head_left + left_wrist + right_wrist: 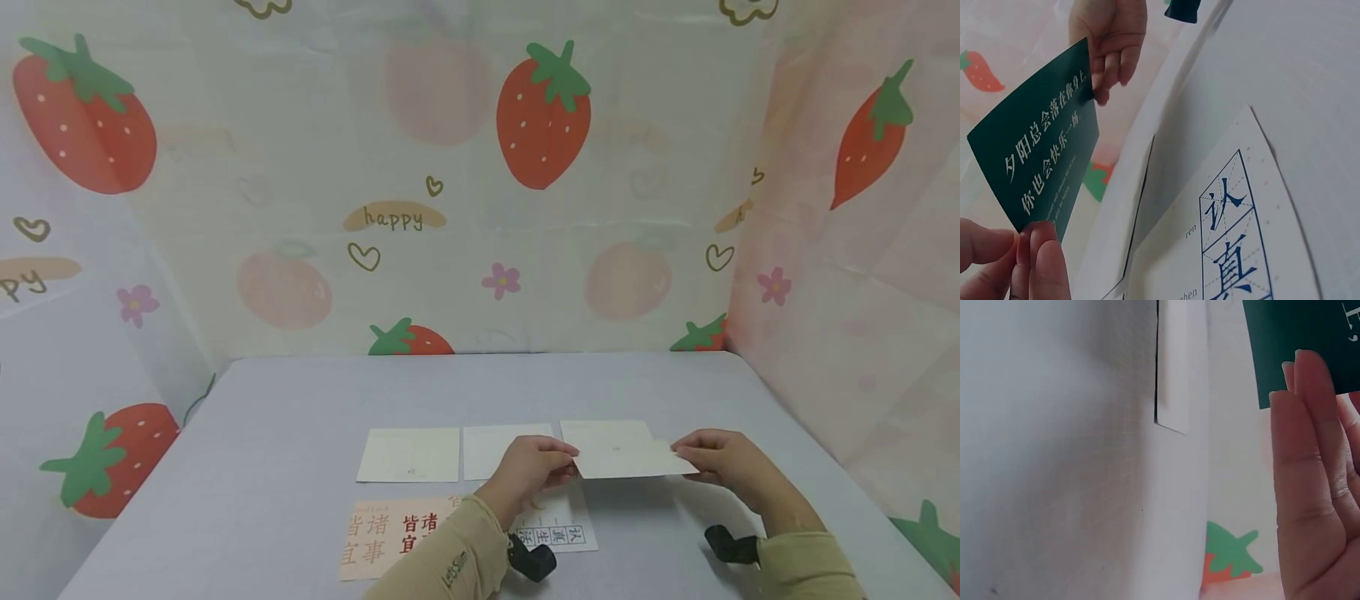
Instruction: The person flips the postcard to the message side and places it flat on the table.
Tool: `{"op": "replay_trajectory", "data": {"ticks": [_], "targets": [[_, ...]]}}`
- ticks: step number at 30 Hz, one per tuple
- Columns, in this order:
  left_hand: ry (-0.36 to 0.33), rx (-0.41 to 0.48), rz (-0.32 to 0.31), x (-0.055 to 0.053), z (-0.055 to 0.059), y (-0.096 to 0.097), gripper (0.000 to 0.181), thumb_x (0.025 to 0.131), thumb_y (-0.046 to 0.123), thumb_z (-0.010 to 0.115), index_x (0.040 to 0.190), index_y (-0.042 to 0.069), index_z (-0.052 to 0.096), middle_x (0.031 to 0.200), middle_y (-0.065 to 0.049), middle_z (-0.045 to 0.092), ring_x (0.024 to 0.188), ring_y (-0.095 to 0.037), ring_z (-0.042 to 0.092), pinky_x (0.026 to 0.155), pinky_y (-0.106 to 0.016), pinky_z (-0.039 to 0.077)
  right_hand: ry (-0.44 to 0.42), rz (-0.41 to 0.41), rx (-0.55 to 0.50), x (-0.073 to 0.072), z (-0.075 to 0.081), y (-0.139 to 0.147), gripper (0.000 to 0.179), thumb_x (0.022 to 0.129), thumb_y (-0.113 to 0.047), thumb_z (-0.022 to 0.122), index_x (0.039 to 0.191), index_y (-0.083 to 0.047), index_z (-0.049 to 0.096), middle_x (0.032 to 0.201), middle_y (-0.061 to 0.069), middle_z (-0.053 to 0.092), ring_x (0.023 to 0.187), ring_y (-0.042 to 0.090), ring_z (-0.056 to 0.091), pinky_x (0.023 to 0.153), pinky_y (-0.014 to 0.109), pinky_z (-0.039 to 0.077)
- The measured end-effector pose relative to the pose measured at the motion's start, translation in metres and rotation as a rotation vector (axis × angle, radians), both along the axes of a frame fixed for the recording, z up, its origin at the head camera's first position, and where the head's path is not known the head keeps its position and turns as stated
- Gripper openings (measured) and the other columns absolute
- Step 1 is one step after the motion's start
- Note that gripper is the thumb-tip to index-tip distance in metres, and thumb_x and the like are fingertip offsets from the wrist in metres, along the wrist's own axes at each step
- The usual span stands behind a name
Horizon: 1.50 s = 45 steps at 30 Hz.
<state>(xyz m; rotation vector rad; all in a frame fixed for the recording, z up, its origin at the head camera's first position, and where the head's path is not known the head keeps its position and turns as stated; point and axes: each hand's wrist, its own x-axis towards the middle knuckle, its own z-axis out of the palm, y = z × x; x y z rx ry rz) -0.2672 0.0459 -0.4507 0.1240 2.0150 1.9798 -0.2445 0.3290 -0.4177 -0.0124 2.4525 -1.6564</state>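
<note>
Above the table, a card (630, 461) is held between both hands. Its pale back faces up in the head view; its dark green underside (1041, 131) bears white Chinese lettering in the left wrist view. My left hand (528, 468) pinches one end between thumb and fingers. At the opposite end my right hand (731, 468) grips a corner, thumb on top and fingers below. Partly behind the held card lies a pale card (600, 430). Nearer, below the left hand, a white card with blue boxed characters (566, 512) lies partly covered by the left arm.
Two more pale cards, one at left (408, 455) and one beside it (487, 446), lie in the back row. A cream card with orange and red characters (371, 546) is at front left. Strawberry-print sheeting (465, 175) walls the white table (285, 400).
</note>
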Motion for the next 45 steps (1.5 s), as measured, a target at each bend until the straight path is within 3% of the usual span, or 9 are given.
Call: {"op": "replay_trajectory", "data": {"ticks": [11,23,33,40,45], "targets": [[0.022,-0.006,-0.002,0.000,0.000,-0.001,0.009,0.084,0.010,0.062,0.089,0.008,0.070,0.084,-0.002,0.066,0.073,-0.012,0.062,0.068,-0.027,0.053,-0.033,-0.035,0.033,-0.001,-0.006,-0.002,0.030,0.084,-0.017,0.065,0.105,0.004,0.060,0.090,0.004,0.064,0.075,0.016,0.060,0.067,0.032,0.051],[0.022,0.017,0.020,-0.002,0.001,-0.001,0.010,0.082,0.006,0.064,0.091,0.007,0.067,0.083,-0.003,0.064,0.072,-0.012,0.062,0.068,-0.028,0.054,-0.036,-0.031,0.001,-0.002,-0.011,-0.006,0.032,0.084,-0.008,0.062,0.110,0.008,0.049,0.082,0.003,0.064,0.075,0.016,0.061,0.066,0.031,0.052],[0.022,0.018,0.041,-0.001,0.000,-0.002,0.018,0.082,0.005,0.062,0.100,0.009,0.063,0.081,-0.005,0.062,0.068,-0.013,0.061,0.065,-0.028,0.054,-0.033,-0.042,-0.002,0.000,-0.011,-0.011,0.037,0.084,-0.007,0.063,0.113,0.008,0.045,0.079,0.003,0.064,0.073,0.017,0.062,0.066,0.032,0.052],[0.008,0.030,0.062,-0.002,0.000,-0.002,0.036,0.082,0.003,0.062,0.116,0.009,0.053,0.083,-0.006,0.063,0.068,-0.015,0.063,0.062,-0.028,0.054,-0.042,-0.039,-0.004,0.001,-0.011,-0.013,0.039,0.085,-0.005,0.061,0.116,0.007,0.042,0.079,0.004,0.064,0.072,0.019,0.061,0.066,0.034,0.052],[-0.001,0.030,0.055,-0.002,-0.004,-0.003,0.030,0.082,0.005,0.061,0.111,0.009,0.057,0.082,-0.006,0.064,0.068,-0.015,0.063,0.062,-0.027,0.054,-0.043,-0.052,0.023,0.002,-0.012,-0.015,0.039,0.085,-0.004,0.060,0.118,0.007,0.042,0.078,0.004,0.062,0.073,0.019,0.060,0.067,0.033,0.051]]}}
